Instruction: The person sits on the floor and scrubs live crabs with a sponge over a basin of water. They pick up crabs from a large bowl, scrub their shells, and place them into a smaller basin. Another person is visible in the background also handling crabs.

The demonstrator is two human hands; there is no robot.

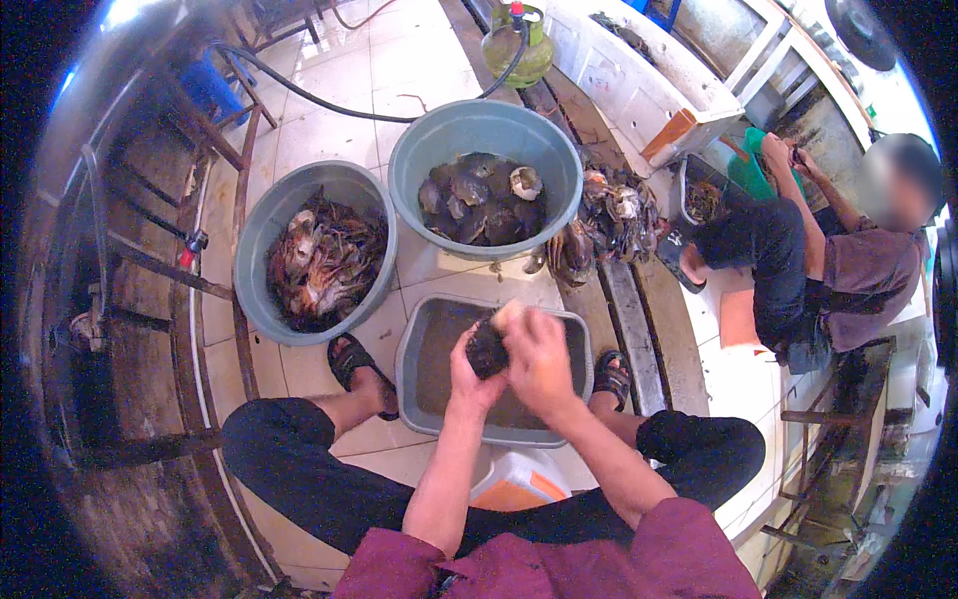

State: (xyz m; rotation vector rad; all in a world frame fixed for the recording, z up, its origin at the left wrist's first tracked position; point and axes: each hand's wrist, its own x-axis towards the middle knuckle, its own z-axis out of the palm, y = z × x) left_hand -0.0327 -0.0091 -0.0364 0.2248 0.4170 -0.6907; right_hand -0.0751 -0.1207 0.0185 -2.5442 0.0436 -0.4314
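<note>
My left hand (473,371) is closed around a dark, rounded crab (488,349), held up over a grey rectangular basin (419,394) of murky brown water. Pressed close against the crab, my right hand (539,361) has its fingers curled round a small pale tan piece (510,315). What kind of thing that piece is cannot be made out, as the fingers cover most of it. Just beyond the basin, a round grey tub (407,150) contains several dark crabs in brown water. Another round tub (251,290), to the left, has a heap of brownish crab parts in it.
A pile of crabs (619,215) lies beside the middle tub. At the far side stand a green gas cylinder (519,55) with a black hose (329,108) and a white foam box (639,75). A co-worker (858,270) sits at right near a green basket (750,165).
</note>
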